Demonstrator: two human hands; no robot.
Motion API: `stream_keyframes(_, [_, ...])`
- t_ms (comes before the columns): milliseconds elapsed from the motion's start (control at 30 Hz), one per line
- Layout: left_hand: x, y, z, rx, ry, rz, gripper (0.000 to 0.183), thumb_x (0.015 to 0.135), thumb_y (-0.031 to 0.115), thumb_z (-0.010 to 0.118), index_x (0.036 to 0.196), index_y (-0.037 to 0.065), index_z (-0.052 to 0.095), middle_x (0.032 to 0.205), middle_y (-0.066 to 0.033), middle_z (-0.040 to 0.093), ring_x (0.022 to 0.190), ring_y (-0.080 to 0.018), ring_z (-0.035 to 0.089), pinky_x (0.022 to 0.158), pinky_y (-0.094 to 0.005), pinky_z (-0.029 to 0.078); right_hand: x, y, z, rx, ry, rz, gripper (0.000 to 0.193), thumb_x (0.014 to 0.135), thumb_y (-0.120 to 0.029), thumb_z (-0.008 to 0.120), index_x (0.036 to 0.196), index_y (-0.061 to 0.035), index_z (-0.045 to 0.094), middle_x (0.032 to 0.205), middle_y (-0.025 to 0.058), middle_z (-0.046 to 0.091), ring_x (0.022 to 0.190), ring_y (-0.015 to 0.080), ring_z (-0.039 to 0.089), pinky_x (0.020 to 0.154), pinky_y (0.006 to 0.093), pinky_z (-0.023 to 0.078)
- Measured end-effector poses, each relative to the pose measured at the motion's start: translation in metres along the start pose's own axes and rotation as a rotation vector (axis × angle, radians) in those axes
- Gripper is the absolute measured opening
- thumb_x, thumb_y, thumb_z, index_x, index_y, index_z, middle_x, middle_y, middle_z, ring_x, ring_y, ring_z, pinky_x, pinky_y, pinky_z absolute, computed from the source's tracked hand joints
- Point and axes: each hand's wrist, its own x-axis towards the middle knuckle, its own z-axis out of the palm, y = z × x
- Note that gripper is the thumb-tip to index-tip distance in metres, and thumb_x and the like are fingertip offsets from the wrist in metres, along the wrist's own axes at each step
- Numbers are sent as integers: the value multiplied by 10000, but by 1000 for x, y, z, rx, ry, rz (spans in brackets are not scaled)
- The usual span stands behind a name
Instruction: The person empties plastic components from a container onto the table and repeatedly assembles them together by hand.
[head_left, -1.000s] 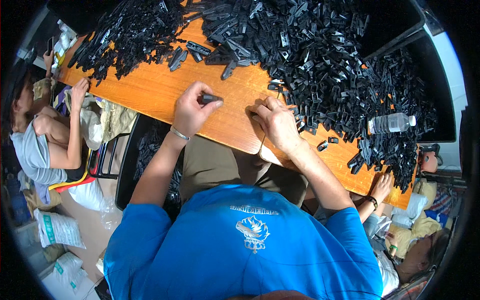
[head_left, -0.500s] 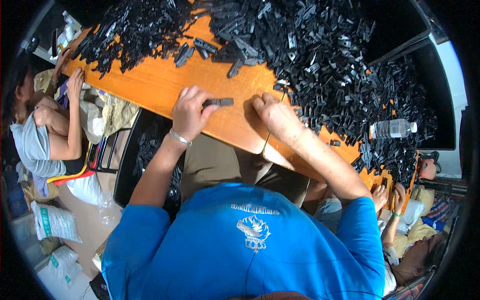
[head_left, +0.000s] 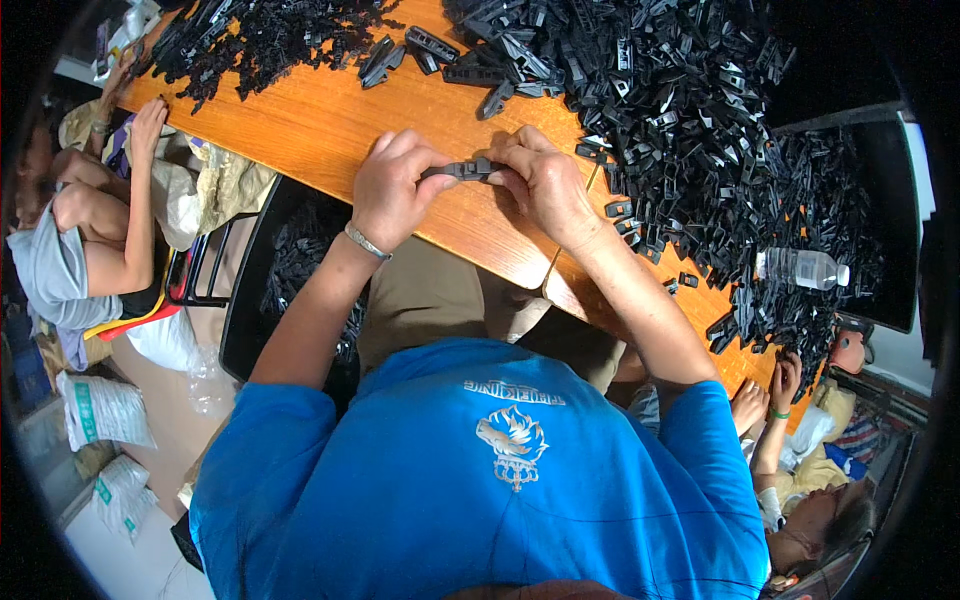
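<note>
Between my two hands, just above the near edge of the wooden table [head_left: 330, 135], is a narrow black plastic part [head_left: 458, 170]. Its left end is pinched by the thumb and fingers of my left hand [head_left: 390, 188]. My right hand [head_left: 550, 190] grips the other end, where a small raised black piece sits. My fingertips cover both ends, so I cannot make out whether this piece is separate. A few larger black plastic parts [head_left: 428, 48] lie farther back on the table.
A big heap of black plastic parts [head_left: 660, 110] fills the right side, with a clear plastic bottle [head_left: 800, 268] on it. Another dark heap [head_left: 270, 40] lies at the far left. Co-workers sit at left and right; one hand [head_left: 785, 382] is by the right heap. A black bin [head_left: 290, 270] stands below the table.
My right hand has come off the table and moved left to the black part, closing on its right end. My left hand still holds the part.
</note>
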Motion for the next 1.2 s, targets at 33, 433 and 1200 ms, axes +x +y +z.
stream_keyframes(33, [1,0,1,-11,6,-1,187,778,107,870,932,77,768,957,-67,680,962,-316,633,834,-442,534,1,2,-2,-7,-13,-19,253,837,-39,805,1084,-87,771,1045,151,659,845,394,710,717,477,578])
stream_keyframes(433, [-4,-30,-87,51,-513,-67,233,814,77,826,1041,51,779,986,-125,695,1027,-360,679,889,-444,545,9,-17,15,-7,-75,-229,185,895,-185,794,1057,-97,777,1048,111,708,874,359,729,727,455,598])
stream_keyframes(1200, [70,-3,29,-532,-92,-539,304,973,74,756,1235,-41,652,734,-60,665,711,-143,697,579,-281,541,-16,17,-42,-294,-102,132,218,861,-69,748,1066,-12,704,1046,186,690,976,386,730,818,443,605])
